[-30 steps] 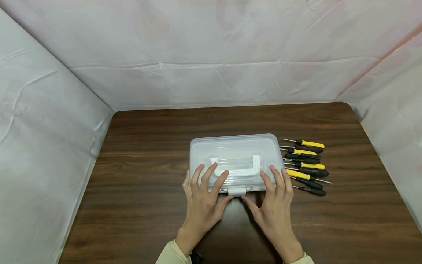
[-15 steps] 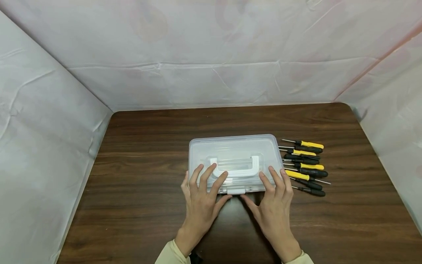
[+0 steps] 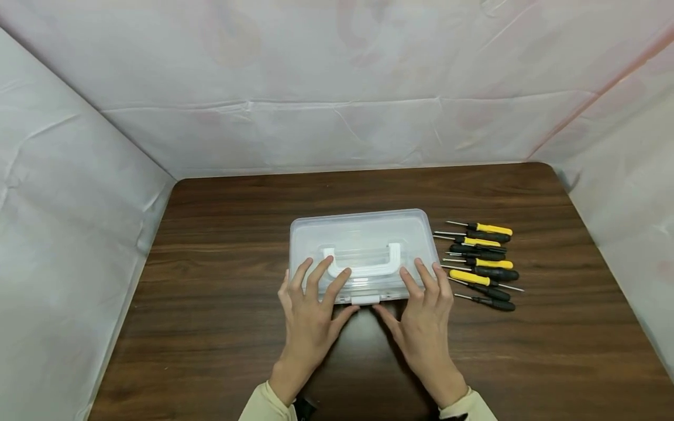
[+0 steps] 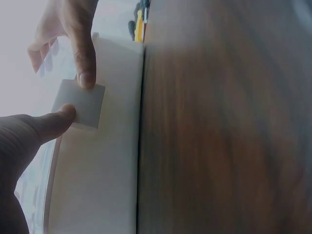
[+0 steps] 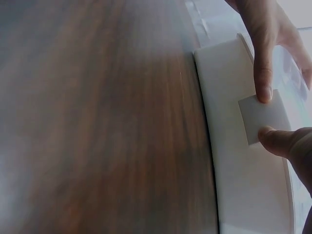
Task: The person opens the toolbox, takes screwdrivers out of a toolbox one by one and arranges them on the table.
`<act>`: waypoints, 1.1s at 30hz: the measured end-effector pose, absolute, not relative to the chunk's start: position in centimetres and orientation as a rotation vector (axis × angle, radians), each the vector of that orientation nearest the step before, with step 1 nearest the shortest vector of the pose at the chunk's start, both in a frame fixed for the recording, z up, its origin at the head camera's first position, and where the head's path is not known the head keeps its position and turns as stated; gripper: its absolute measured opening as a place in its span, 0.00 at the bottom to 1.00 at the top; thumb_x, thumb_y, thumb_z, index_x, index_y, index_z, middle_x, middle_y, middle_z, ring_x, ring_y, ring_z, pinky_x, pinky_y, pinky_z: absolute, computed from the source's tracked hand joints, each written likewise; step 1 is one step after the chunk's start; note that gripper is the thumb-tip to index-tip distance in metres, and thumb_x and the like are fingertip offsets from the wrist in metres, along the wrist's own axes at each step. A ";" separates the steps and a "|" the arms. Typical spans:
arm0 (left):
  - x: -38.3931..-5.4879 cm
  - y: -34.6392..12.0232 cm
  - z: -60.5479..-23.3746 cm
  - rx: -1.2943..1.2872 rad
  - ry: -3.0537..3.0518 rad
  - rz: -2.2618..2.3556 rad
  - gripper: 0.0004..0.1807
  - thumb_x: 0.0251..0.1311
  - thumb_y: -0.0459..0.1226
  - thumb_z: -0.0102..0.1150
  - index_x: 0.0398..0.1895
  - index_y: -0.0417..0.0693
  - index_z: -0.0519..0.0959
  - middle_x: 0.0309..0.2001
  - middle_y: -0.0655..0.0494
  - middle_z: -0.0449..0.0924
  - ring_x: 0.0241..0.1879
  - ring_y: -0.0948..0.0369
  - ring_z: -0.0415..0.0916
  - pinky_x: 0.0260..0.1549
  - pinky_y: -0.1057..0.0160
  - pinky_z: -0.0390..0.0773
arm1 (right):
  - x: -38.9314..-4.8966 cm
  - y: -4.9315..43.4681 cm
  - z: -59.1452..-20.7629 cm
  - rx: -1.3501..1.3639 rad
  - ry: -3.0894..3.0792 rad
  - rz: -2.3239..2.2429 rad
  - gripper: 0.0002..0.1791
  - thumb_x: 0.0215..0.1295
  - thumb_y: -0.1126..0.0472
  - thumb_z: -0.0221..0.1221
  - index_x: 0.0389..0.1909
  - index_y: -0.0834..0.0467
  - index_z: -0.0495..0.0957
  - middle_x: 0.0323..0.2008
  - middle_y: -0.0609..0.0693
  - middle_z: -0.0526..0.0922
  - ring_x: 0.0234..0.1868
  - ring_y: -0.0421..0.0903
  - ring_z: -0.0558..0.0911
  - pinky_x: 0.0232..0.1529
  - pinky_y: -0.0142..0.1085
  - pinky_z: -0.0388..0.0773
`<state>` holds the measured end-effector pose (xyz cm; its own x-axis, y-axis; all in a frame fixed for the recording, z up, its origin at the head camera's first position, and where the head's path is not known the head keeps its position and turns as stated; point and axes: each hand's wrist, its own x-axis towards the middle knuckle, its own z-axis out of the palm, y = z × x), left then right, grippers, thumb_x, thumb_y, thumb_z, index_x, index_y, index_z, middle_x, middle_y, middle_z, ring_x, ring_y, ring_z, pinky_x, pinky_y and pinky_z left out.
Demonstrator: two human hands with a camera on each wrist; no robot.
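Note:
A translucent plastic case (image 3: pixel 358 230) with a white carrying handle (image 3: pixel 371 271) lies on the table, lid down. My left hand (image 3: pixel 308 327) rests its spread fingers on the lid's left part, and my right hand (image 3: pixel 425 330) does likewise on the right part. Both thumbs press the white front latch (image 3: pixel 365 300), which lies against the case's front. In the left wrist view the two thumb tips touch the square latch (image 4: pixel 87 105) at opposite ends. The right wrist view has the same latch (image 5: pixel 261 117) under both thumbs. What is inside the case cannot be made out.
To the right of the case, several yellow and black screwdrivers (image 3: pixel 476 263) lie in a column, some shafts close to its right side. The dark wooden table (image 3: pixel 226 234) is bounded by pale cloth walls (image 3: pixel 316 88) at the back and sides.
The front latch, sticking out a little a second ago, now sits flatter against the case. Case and hands have shifted slightly left, showing more of the screwdriver shafts.

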<state>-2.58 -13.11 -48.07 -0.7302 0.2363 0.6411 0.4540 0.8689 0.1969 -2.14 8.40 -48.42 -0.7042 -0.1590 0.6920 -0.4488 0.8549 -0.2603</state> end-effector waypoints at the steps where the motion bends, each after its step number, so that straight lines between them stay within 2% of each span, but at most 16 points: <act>1: -2.7 -13.4 -48.1 -0.494 -2.409 -0.454 0.49 0.39 0.54 0.86 0.70 0.61 0.76 0.73 0.48 0.69 0.73 0.42 0.59 0.62 0.23 0.63 | -2.3 8.1 -48.4 0.443 -2.337 0.539 0.59 0.40 0.49 0.83 0.71 0.66 0.63 0.73 0.70 0.62 0.73 0.72 0.58 0.69 0.66 0.59; 3: -3.0 -14.0 -48.0 -0.485 -2.417 -0.443 0.49 0.39 0.54 0.86 0.70 0.61 0.75 0.73 0.48 0.69 0.73 0.42 0.58 0.63 0.22 0.63 | -2.7 7.6 -48.5 0.448 -2.345 0.521 0.63 0.34 0.50 0.87 0.71 0.66 0.64 0.73 0.70 0.62 0.73 0.72 0.58 0.70 0.65 0.59; 4: -3.1 -14.4 -47.9 -0.482 -2.424 -0.443 0.49 0.39 0.54 0.86 0.70 0.61 0.75 0.73 0.48 0.69 0.74 0.42 0.58 0.63 0.22 0.63 | -2.9 7.3 -48.6 0.452 -2.348 0.512 0.63 0.34 0.49 0.87 0.71 0.66 0.64 0.72 0.70 0.63 0.73 0.72 0.58 0.69 0.65 0.59; 14: -5.0 -19.0 -47.8 -0.459 -2.430 -0.459 0.50 0.39 0.52 0.87 0.71 0.60 0.74 0.73 0.47 0.69 0.75 0.41 0.56 0.65 0.22 0.60 | -5.6 3.1 -48.9 0.499 -2.368 0.393 0.62 0.41 0.39 0.83 0.71 0.63 0.63 0.72 0.67 0.62 0.73 0.69 0.60 0.70 0.62 0.62; 25: -8.0 -24.5 -47.5 -0.444 -2.460 -0.404 0.52 0.39 0.50 0.88 0.72 0.57 0.73 0.74 0.46 0.67 0.76 0.41 0.54 0.60 0.27 0.63 | -9.1 -2.4 -48.8 0.473 -2.355 0.277 0.61 0.43 0.32 0.79 0.71 0.59 0.60 0.73 0.62 0.61 0.74 0.64 0.59 0.70 0.57 0.64; 33: -10.3 -28.2 -47.3 -0.442 -2.475 -0.397 0.53 0.40 0.49 0.86 0.74 0.55 0.71 0.75 0.44 0.65 0.76 0.39 0.53 0.56 0.28 0.63 | -11.6 -5.9 -48.5 0.485 -2.416 0.227 0.58 0.53 0.32 0.74 0.74 0.57 0.57 0.75 0.62 0.58 0.76 0.63 0.55 0.72 0.57 0.64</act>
